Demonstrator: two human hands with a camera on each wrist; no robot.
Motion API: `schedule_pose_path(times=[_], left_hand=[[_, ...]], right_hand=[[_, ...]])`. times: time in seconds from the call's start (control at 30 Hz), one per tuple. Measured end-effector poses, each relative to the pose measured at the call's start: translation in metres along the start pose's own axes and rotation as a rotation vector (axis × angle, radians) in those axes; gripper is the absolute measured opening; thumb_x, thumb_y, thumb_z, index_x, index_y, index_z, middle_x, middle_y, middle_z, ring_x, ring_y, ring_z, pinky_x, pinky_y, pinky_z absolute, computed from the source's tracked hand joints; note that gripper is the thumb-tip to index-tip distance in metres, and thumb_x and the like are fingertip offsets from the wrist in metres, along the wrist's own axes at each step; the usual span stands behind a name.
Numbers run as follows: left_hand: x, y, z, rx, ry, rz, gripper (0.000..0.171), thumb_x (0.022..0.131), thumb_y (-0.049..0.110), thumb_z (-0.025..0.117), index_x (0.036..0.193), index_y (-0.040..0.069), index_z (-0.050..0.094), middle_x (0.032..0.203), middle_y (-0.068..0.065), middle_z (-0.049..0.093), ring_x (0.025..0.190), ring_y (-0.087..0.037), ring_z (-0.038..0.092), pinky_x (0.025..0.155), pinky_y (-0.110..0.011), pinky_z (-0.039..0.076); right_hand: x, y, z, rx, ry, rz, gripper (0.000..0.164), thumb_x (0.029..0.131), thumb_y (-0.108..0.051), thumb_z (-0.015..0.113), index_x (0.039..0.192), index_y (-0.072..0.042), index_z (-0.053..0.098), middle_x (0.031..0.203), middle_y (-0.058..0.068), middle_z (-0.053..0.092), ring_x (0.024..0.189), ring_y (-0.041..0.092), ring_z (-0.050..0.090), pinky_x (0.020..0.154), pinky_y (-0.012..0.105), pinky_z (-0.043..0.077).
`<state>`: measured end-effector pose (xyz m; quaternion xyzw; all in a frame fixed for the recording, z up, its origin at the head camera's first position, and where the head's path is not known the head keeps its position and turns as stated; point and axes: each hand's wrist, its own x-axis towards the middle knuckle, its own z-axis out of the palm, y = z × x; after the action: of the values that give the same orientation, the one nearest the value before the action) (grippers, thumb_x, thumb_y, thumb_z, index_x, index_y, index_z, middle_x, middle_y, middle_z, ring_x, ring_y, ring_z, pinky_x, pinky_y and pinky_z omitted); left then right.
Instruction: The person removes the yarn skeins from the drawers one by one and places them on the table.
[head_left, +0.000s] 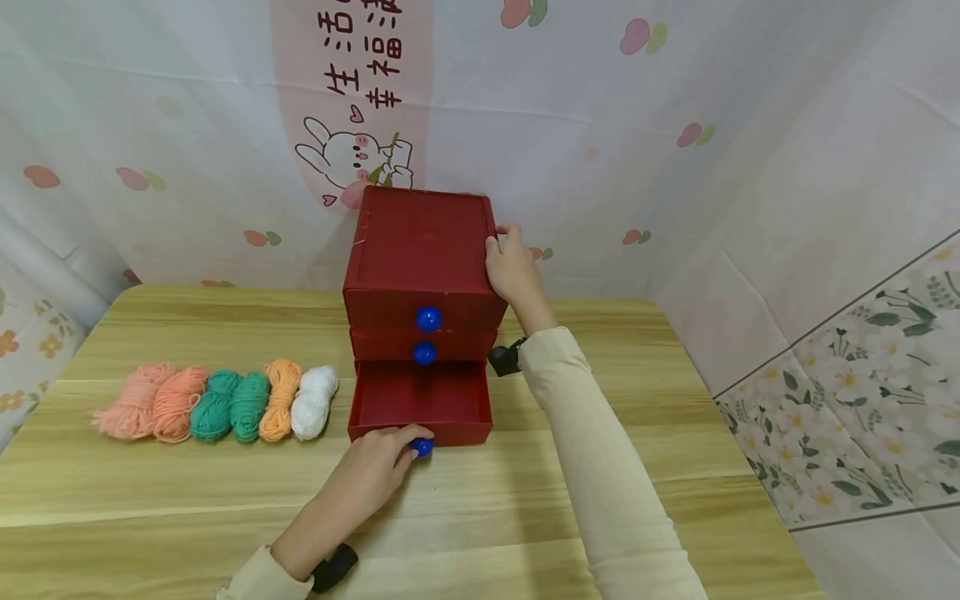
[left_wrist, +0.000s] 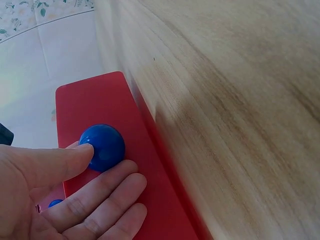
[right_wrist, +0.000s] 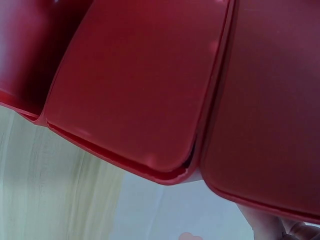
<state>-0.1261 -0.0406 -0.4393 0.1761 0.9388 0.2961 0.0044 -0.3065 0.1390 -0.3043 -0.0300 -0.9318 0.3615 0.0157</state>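
Note:
A red cabinet of stacked drawers (head_left: 423,242) stands at the back of the table, each drawer front with a round blue knob. Its bottom drawer (head_left: 477,433) is pulled out, and the visible inside is bare. My left hand (head_left: 371,471) pinches the blue knob (left_wrist: 107,147) of that drawer between thumb and fingers. At the cabinet's upper right edge, my right hand (head_left: 513,267) presses against the side, fingertips at the top rim. The upper blue knob (head_left: 428,318) and middle blue knob (head_left: 423,353) sit on closed drawers. Only part of the right hand's fingers (right_wrist: 262,222) shows beyond the cabinet in the right wrist view.
Left of the cabinet lies a row of yarn skeins: pink yarn (head_left: 138,400), coral yarn (head_left: 178,404), green yarn (head_left: 250,406), orange yarn (head_left: 282,400) and white yarn (head_left: 313,402). A patterned curtain (head_left: 585,167) hangs close behind the wooden table (head_left: 637,400).

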Motion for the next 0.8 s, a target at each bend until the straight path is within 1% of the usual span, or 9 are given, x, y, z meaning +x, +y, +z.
schedule_pose_path(times=[0.2,0.43,0.53,0.67,0.8], left_hand=[[0.0013,0.0007,-0.0004,-0.014,-0.01,-0.009,0.025,0.084,0.006,0.066,0.107,0.018,0.067,0.094,-0.005,0.07,0.053,-0.007,0.041,0.045,-0.02,0.031],[0.0002,0.0019,-0.0015,-0.023,-0.021,-0.036,0.025,0.085,0.006,0.066,0.106,0.019,0.068,0.089,-0.006,0.07,0.046,-0.007,0.033,0.043,-0.02,0.024],[0.0005,0.0022,-0.0013,-0.027,-0.018,-0.033,0.025,0.084,0.006,0.066,0.105,0.018,0.068,0.091,-0.007,0.07,0.049,-0.007,0.036,0.043,-0.02,0.026],[0.0015,0.0018,-0.0004,-0.034,-0.027,-0.048,0.024,0.084,0.006,0.067,0.104,0.019,0.069,0.089,-0.008,0.07,0.051,-0.009,0.039,0.044,-0.02,0.028],[0.0024,0.0009,0.0007,-0.033,-0.029,-0.065,0.023,0.083,0.007,0.067,0.103,0.02,0.07,0.084,-0.005,0.069,0.051,-0.008,0.037,0.044,-0.02,0.027]], right_hand=[[-0.0002,0.0009,-0.0001,-0.006,0.012,-0.003,0.045,0.101,-0.035,0.029,0.141,-0.015,0.028,0.132,0.017,0.05,0.111,0.031,0.053,0.094,0.045,0.041],[-0.0019,-0.0001,0.0018,0.005,-0.008,-0.001,0.047,0.101,-0.036,0.028,0.143,-0.015,0.026,0.131,0.016,0.05,0.11,0.032,0.054,0.093,0.046,0.041],[-0.0019,0.0004,0.0021,0.005,0.0,-0.004,0.046,0.101,-0.036,0.028,0.142,-0.015,0.027,0.131,0.016,0.05,0.11,0.031,0.053,0.093,0.045,0.041],[-0.0014,0.0013,0.0018,0.002,0.005,-0.003,0.046,0.101,-0.036,0.029,0.142,-0.016,0.027,0.131,0.017,0.051,0.11,0.031,0.053,0.093,0.045,0.041],[-0.0013,0.0015,0.0013,0.008,0.006,-0.003,0.046,0.101,-0.036,0.029,0.142,-0.016,0.027,0.13,0.016,0.051,0.11,0.031,0.053,0.093,0.045,0.041]])
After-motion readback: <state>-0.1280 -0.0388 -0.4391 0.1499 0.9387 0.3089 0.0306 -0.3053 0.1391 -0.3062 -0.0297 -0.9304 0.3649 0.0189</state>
